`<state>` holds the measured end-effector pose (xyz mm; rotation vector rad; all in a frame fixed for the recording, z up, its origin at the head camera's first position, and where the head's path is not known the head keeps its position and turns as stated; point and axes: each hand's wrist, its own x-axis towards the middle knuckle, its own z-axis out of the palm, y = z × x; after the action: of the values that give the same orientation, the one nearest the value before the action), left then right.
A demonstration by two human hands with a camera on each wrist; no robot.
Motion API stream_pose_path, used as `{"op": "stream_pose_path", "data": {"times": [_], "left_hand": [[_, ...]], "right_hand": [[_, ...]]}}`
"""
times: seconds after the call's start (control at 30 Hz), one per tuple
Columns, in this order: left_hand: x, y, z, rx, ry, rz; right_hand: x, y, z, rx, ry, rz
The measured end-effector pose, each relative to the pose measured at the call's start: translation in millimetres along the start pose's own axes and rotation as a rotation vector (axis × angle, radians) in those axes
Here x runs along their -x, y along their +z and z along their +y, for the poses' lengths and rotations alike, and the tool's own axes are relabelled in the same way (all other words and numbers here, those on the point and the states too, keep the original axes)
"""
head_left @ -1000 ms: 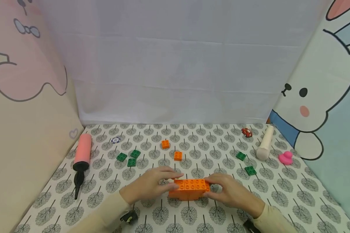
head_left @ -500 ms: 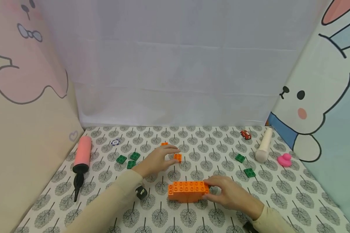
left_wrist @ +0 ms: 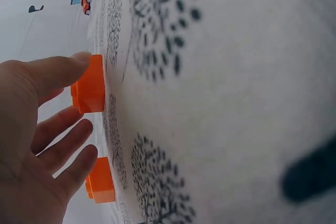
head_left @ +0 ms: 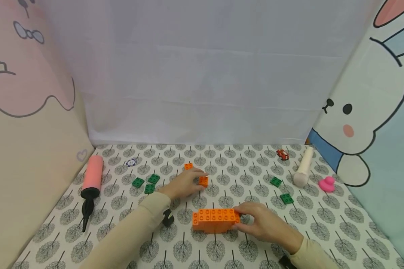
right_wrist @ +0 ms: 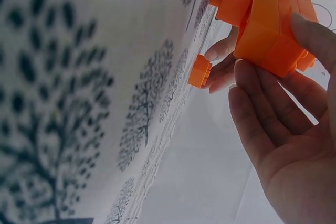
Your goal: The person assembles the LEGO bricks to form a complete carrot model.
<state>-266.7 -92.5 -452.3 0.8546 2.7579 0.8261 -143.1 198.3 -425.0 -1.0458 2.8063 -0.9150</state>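
My left hand reaches around a small orange toy brick standing on the cloth. In the left wrist view its thumb lies over the top edge of that orange brick, with the other fingers extended; firm contact cannot be made out. Nearer the front, my right hand grips the right end of a block of joined orange bricks, thumb in front and index finger behind. In the right wrist view the joined bricks sit between thumb and fingers. Another orange brick lies behind the left hand.
Green bricks lie left and right. A pink pump stands at far left, near a poker chip. On the right are a red toy car, a whitish cylinder and a pink duck.
My left hand has left the joined bricks and moved forward to the single orange brick, coming slightly closer around it lately. My right hand has stayed on the joined bricks.
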Motion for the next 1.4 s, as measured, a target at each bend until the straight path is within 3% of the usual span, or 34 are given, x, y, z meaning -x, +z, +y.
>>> {"op": "stream_pose_path", "data": {"times": [0.43,0.6,0.8,1.03,1.2,1.4], "left_hand": [[0.0,-0.3,-0.1,0.007,0.008,-0.009],[6.9,-8.1,7.5,0.018,0.039,0.006],[24.7,-23.6,29.2,0.031,0.102,0.034],[59.1,-30.5,59.5,0.085,0.139,0.104],[74.5,-25.9,78.6,0.145,0.288,0.137],[80.0,-14.4,92.0,0.099,0.414,0.145]], "right_hand": [[0.1,1,2,-0.013,-0.001,-0.002],[0.5,2,3,-0.022,0.003,-0.005],[-0.1,1,2,-0.020,0.004,-0.002],[-1.2,0,3,-0.017,-0.016,0.005],[-1.0,1,4,-0.038,-0.023,0.006],[-0.1,1,5,-0.041,-0.044,0.010]]}}
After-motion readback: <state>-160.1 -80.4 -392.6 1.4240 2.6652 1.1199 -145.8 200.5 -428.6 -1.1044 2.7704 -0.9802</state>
